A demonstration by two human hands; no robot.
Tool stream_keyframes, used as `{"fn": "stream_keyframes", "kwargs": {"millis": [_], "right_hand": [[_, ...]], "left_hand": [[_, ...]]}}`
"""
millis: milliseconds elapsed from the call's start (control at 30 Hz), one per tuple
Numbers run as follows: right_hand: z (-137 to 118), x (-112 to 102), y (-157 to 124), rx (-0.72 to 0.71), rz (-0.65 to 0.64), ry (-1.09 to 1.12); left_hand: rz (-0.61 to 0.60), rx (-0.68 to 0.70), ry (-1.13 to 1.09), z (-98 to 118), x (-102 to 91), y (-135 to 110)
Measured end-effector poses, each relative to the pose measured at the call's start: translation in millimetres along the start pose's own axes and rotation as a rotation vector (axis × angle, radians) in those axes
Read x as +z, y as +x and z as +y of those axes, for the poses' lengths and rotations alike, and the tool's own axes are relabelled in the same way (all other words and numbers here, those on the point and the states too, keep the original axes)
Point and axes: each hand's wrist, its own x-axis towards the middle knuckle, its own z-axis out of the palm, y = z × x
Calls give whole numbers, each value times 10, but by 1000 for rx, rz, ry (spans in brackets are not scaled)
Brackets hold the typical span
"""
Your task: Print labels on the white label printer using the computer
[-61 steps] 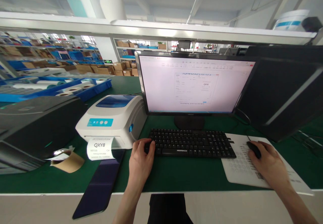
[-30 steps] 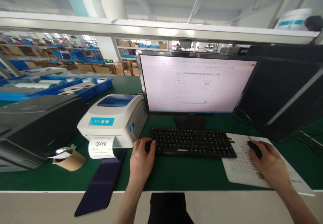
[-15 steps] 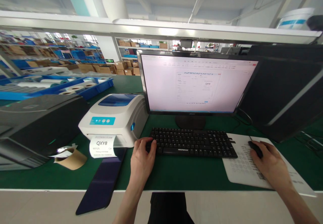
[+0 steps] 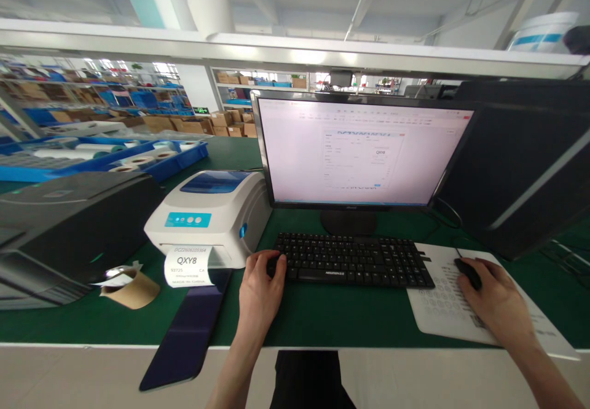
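My left hand (image 4: 259, 290) rests at the left end of the black keyboard (image 4: 353, 260), fingers curled over the corner keys and holding nothing. My right hand (image 4: 493, 298) is cupped over a black mouse (image 4: 466, 271) that sits on a white printed sheet (image 4: 440, 307). A monitor (image 4: 357, 150) behind the keyboard shows a bright window with a small dialog. To the left, a white label printer (image 4: 209, 215) has a printed label (image 4: 187, 266) reading QXY8 hanging from its slot.
A dark blue strip (image 4: 187, 332) runs from the printer over the green mat's front edge. A black printer (image 4: 59, 224) and a brown paper scrap (image 4: 131, 289) lie at the left. A black case (image 4: 525, 163) stands at the right. Blue trays of rolls (image 4: 138, 160) sit behind.
The view has drifted slightly, so everything sits a little right and higher. Both hands have stayed where they were on the keyboard and mouse.
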Motion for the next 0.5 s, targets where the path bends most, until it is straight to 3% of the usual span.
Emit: {"fn": "stream_keyframes", "kwargs": {"millis": [500], "right_hand": [[14, -14, 0, -9, -37, -8]], "left_hand": [[-11, -13, -14, 44, -25, 1]]}}
